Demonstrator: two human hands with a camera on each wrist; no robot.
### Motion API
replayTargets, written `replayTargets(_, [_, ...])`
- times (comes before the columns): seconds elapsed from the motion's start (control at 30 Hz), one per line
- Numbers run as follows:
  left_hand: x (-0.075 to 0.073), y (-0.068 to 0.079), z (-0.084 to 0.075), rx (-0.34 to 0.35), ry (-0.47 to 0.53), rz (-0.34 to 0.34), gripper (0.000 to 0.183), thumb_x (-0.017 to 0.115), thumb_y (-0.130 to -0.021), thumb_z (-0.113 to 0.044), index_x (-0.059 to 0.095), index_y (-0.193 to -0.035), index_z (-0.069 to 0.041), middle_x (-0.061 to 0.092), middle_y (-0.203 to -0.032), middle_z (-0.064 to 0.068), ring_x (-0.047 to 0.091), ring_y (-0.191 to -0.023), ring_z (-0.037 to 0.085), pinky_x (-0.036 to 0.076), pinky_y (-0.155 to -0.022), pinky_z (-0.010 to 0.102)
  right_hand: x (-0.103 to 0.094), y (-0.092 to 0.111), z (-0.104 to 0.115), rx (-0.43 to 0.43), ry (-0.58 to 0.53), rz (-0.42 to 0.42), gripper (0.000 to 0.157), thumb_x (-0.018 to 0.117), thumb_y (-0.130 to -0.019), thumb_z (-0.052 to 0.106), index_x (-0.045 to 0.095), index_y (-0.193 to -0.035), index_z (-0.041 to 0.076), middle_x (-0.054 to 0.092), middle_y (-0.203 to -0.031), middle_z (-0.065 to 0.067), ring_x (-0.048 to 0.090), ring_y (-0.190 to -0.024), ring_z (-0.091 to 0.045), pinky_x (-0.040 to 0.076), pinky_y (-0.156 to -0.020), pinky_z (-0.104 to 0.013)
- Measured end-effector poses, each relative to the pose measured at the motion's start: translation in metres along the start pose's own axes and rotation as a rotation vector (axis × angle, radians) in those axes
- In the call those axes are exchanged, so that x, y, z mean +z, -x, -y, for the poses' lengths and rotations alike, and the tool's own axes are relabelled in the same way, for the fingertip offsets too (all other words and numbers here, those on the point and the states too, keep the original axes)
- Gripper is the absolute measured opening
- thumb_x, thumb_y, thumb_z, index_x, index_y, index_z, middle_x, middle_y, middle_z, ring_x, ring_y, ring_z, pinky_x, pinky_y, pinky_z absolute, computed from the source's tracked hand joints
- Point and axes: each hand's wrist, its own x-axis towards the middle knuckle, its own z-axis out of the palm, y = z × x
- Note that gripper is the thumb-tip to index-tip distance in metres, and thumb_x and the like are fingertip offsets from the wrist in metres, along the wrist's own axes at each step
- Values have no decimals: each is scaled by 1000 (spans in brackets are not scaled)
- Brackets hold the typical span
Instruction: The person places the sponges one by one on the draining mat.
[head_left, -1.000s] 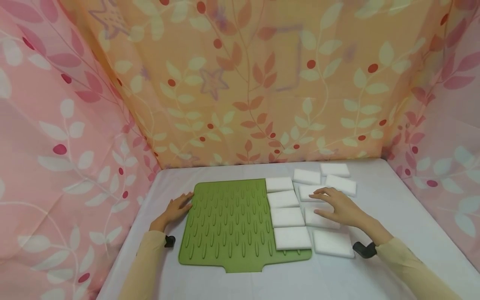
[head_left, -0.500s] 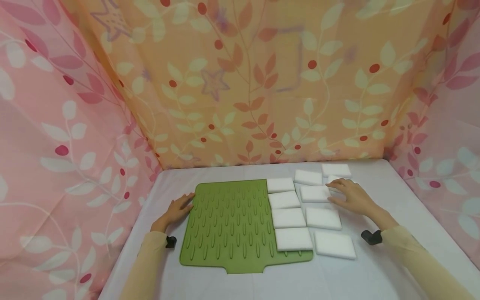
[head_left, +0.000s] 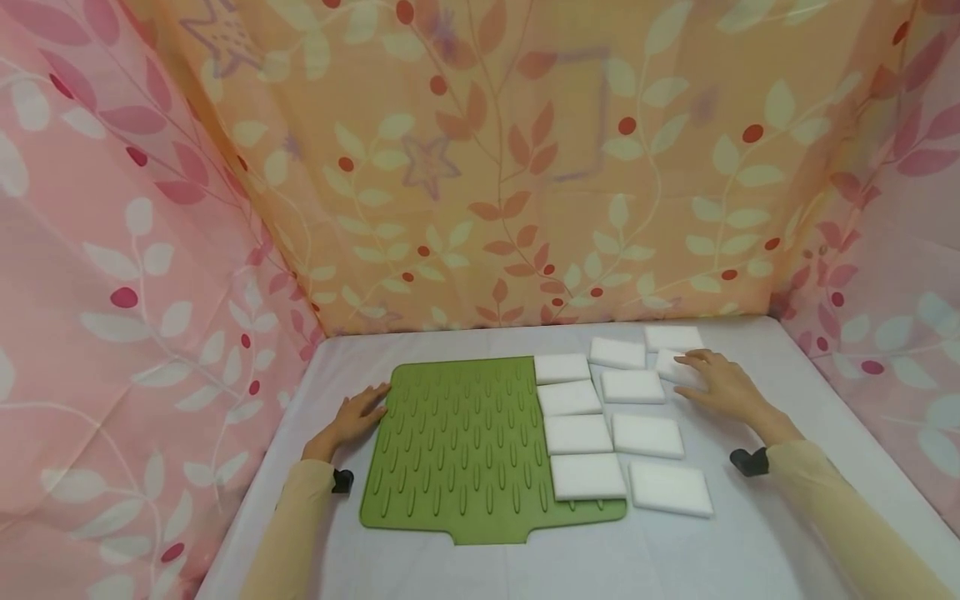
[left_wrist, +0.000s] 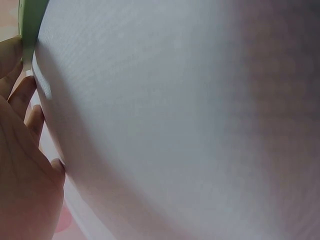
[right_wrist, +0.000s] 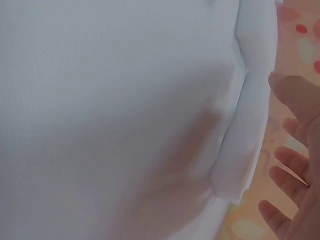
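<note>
A green ridged mat (head_left: 465, 442) lies flat on the table, with several white rectangular sponges (head_left: 577, 434) in a column along its right side. My left hand (head_left: 357, 418) touches the mat's left edge with extended fingers; the mat's edge (left_wrist: 31, 25) also shows at the fingertips in the left wrist view. At the back right, my right hand (head_left: 723, 390) is over a white sponge (head_left: 667, 365), partly covering it. Its fingers are spread and loosely bent, gripping nothing. In the right wrist view, the thumb and fingers (right_wrist: 290, 180) stand apart beside white sponges (right_wrist: 245, 135).
Right of the mat lie more loose white sponges (head_left: 632, 387), one sponge (head_left: 671, 489) nearest the front. A white cloth (head_left: 420, 575) covers the table. Floral curtains (head_left: 450, 167) enclose the back and both sides.
My right hand has moved right and slightly back, from over the middle loose sponges to the back-right one. My left hand has stayed at the mat's edge.
</note>
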Motion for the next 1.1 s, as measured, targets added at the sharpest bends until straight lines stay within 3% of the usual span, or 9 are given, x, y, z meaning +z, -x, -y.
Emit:
replayTargets(0.5, [-1, 1, -2, -1, 37, -3, 52, 50, -96, -25, 35, -144, -8, 33, -147, 17, 21, -137, 41, 2, -105, 67, -1, 4, -29, 108, -5, 134, 66, 68, -82, 40, 47, -131, 1, 43, -130, -27, 41, -115, -48, 33, -86, -68])
replayTargets(0.83, [0, 2, -3, 5, 37, 4, 53, 49, -96, -23, 34, -143, -5, 32, -147, 18, 20, -137, 43, 1, -105, 67, -5, 7, -30, 77, 18, 98, 54, 69, -79, 23, 54, -125, 0, 50, -123, -28, 48, -109, -47, 38, -81, -65])
replayTargets(1.1, [0, 2, -3, -5, 25, 2, 53, 48, -96, -24, 33, -144, -6, 32, -147, 18, 20, -137, 42, 1, -105, 67, -11, 7, -26, 86, 11, 84, 53, 71, -78, 23, 56, -124, 2, 52, -121, -27, 50, -106, -45, 38, -79, -63])
